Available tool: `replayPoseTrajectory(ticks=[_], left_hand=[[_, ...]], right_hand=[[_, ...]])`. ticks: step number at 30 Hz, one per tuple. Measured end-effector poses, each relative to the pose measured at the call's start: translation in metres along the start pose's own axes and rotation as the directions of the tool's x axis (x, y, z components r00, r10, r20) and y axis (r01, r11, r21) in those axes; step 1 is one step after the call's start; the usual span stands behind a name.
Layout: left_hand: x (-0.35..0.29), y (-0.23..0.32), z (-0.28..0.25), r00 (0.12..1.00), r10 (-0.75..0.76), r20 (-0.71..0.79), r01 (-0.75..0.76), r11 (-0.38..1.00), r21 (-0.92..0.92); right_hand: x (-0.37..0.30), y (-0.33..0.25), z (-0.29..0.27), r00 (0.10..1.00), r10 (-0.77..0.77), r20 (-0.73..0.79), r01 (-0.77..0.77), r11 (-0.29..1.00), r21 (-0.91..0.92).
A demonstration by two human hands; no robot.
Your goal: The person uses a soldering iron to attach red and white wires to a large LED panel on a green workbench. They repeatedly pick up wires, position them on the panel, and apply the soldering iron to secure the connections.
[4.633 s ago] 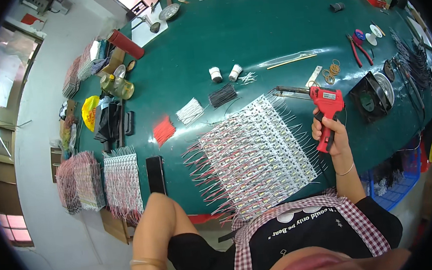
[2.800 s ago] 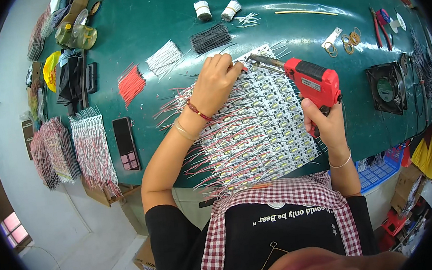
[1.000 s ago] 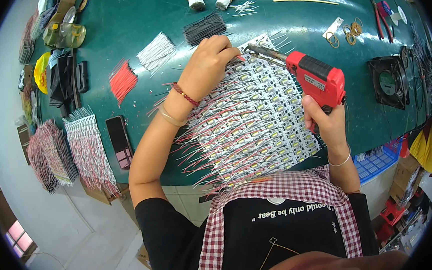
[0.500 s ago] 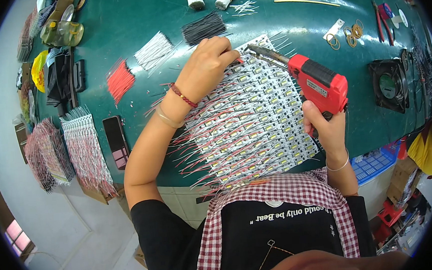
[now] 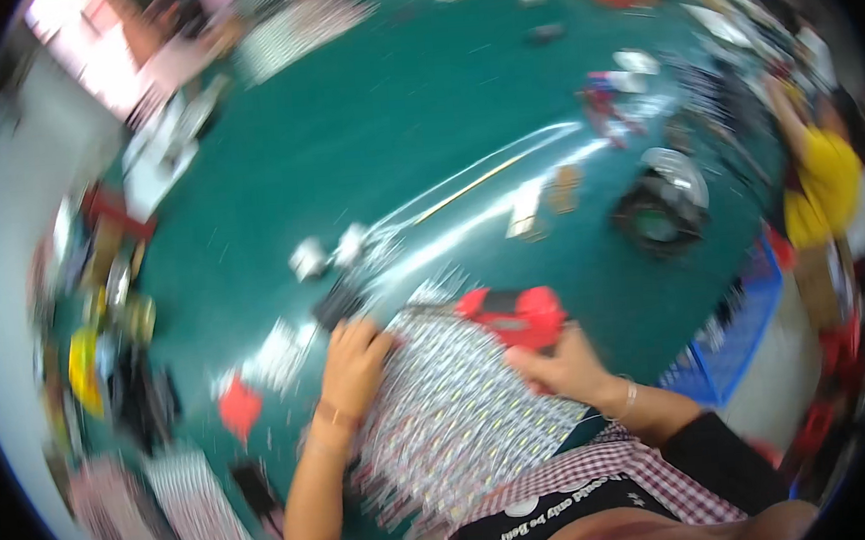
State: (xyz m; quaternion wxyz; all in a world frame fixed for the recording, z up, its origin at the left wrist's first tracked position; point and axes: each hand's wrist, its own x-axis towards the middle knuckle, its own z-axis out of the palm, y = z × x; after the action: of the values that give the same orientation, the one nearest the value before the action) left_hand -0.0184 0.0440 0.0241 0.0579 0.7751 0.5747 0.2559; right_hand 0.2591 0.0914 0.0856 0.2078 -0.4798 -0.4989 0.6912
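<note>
A panel of small white LED boards [image 5: 472, 398] lies in front of me, with many thin red and white wires sticking out along its left side. My right hand [image 5: 570, 366] is wrapped round the grip of a red and black soldering gun [image 5: 521, 314]. Its thin tip points left over the panel's far edge. At the panel's far left corner, my left hand [image 5: 352, 368] is closed in a pinch; motion blur hides what its fingers hold. Beyond and beside that hand lie bundles of black wires [image 5: 339, 303], white wires [image 5: 280, 355] and red wires [image 5: 240, 407].
Two white wire bundles [image 5: 309, 260] stand farther off on the green table [image 5: 344, 156]. A black fan [image 5: 652, 216] and rubber bands [image 5: 565, 188] are to the right. A phone [image 5: 255, 488] and more wired panels [image 5: 204, 512] lie left. A person in yellow [image 5: 823, 182] is at far right.
My view has swung up and blurred, so more of the far table and a person at right show. Both hands keep their places at the panel's far edge, the soldering gun still in the right.
</note>
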Motion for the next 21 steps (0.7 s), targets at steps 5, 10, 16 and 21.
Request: replayPoseTrajectory(ticks=[5, 10, 16, 21], left_hand=[[-0.016, 0.003, 0.009, 0.996, -0.055, -0.074, 0.065, 0.989, 0.136], [-0.006, 0.012, 0.0, 0.997, -0.043, -0.06, 0.051, 0.987, 0.152], [-0.044, 0.018, -0.045, 0.97, -0.205, -0.13, 0.233, 0.934, 0.269], [-0.056, 0.037, -0.062, 0.928, -0.271, -0.254, 0.313, 0.939, 0.14]], right_hand=[[0.013, -0.006, -0.006, 0.984, -0.137, 0.114, 0.106, 0.964, 0.245], [0.008, -0.008, -0.027, 0.973, -0.224, 0.061, 0.182, 0.897, 0.402], [0.002, -0.024, -0.025, 0.94, -0.34, -0.01, 0.312, 0.852, 0.42], [0.002, -0.018, -0.037, 0.874, -0.477, -0.091, 0.467, 0.775, 0.426]])
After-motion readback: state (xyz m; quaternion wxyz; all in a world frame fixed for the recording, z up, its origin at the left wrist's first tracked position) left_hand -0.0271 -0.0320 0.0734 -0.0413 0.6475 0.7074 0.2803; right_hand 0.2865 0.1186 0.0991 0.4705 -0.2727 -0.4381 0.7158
